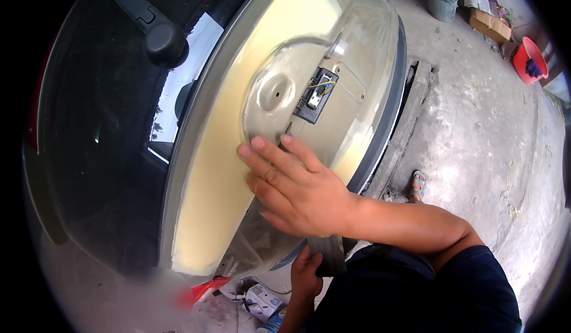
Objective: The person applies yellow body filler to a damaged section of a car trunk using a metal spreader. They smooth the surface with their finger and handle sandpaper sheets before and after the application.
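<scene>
My right hand [306, 199] rests with spread fingers on the rear panel of a beige car. Its fingertips lie at the edge of a smooth pale-yellow patch [205, 196], beside a round recess [276, 92] with a small hole. Below it, close to my body, my left hand [306, 276] grips a dark grey, flat strip [331, 257]; whether it is sandpaper I cannot tell. Part of the strip is hidden behind my right wrist. Just beyond my right fingers, a black housing [316, 98] with yellow and blue wires is set in the panel.
The dark rear window [107, 172] and its wiper [163, 41] are on the left. On the concrete floor stand a grey bucket [442, 1], a cardboard box [491, 24] and a red basin [528, 62]. A sandalled foot [419, 184] shows beside the bumper. A white box [262, 300] lies below.
</scene>
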The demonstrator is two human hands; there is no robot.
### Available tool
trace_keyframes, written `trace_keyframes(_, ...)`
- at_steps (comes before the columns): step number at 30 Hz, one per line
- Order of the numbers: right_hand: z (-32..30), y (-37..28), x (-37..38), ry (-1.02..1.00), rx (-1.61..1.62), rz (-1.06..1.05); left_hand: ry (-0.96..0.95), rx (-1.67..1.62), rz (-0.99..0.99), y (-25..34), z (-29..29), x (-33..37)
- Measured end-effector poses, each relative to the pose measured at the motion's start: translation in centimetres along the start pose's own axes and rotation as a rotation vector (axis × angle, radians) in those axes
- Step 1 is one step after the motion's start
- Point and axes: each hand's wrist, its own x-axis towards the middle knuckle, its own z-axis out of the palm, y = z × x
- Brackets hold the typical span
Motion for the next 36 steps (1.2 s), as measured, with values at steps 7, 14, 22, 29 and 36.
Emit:
trace_keyframes(7, -0.1, 0.1, -3.3, -0.101, 0.063, -0.052, 0.049, -0.069, 0.001, 0.5, 0.9, -0.1)
trace_keyframes(14, -1.4, 3.8, 0.8, 0.236, 0.321, 0.200, -0.001, 0.056, 0.015, 0.3, 0.4, 0.0)
trace_keyframes(22, -0.9, 2.7, 4.1, 0.204, 0.316, 0.134, 0.039, -0.033, 0.017, 0.3, 0.7, -0.3)
trace_keyframes(29, -0.1, 0.8, 1.6, 0.050, 0.283, 0.049, 0.016, -0.031, 0.008, -0.2, 0.1, -0.1)
trace_keyframes(36, 0.2, 0.2, -2.1, -0.067, 0.291, 0.006, -0.002, -0.014, 0.011, -0.2, -0.2, 0.1)
